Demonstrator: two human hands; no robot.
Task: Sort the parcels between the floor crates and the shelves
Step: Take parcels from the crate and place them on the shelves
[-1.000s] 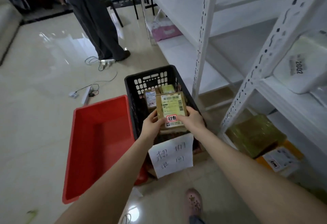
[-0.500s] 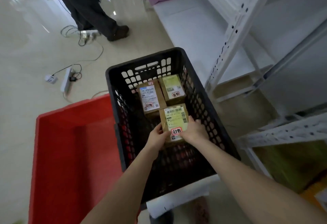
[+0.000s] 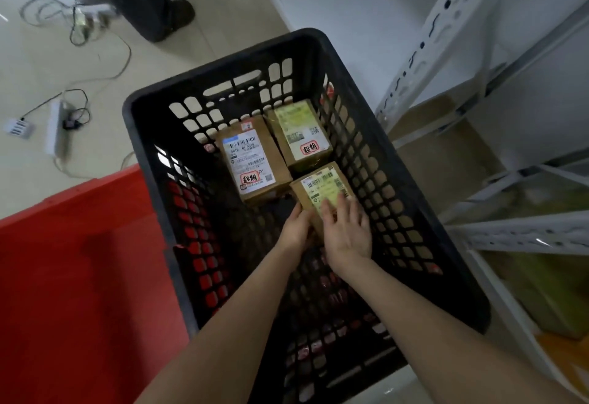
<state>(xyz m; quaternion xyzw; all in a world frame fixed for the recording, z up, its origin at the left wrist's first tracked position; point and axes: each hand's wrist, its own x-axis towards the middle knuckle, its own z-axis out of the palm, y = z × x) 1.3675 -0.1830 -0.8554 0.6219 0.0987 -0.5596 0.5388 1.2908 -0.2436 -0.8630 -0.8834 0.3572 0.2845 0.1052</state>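
The white shelves (image 3: 438, 36) stand to the right and a red crate (image 3: 79, 276) to the left. The black crate (image 3: 223, 65) between them takes the boxes. A blue-labelled parcel (image 3: 251, 161) and a green-labelled parcel (image 3: 299, 134) sit side by side at its far end, probably to save room. The third parcel (image 3: 322, 188) is low in this crate, just before them. The left hand (image 3: 296, 228) grips its near edge, and the right hand (image 3: 347, 231) lies flat on top, fingers spread, seemingly to steady it.

a red-framed sticker (image 3: 249, 178) reading 超期 sits on the left parcel (image 3: 255, 145), a second sticker (image 3: 309, 148) on the rear right parcel (image 3: 294, 123).
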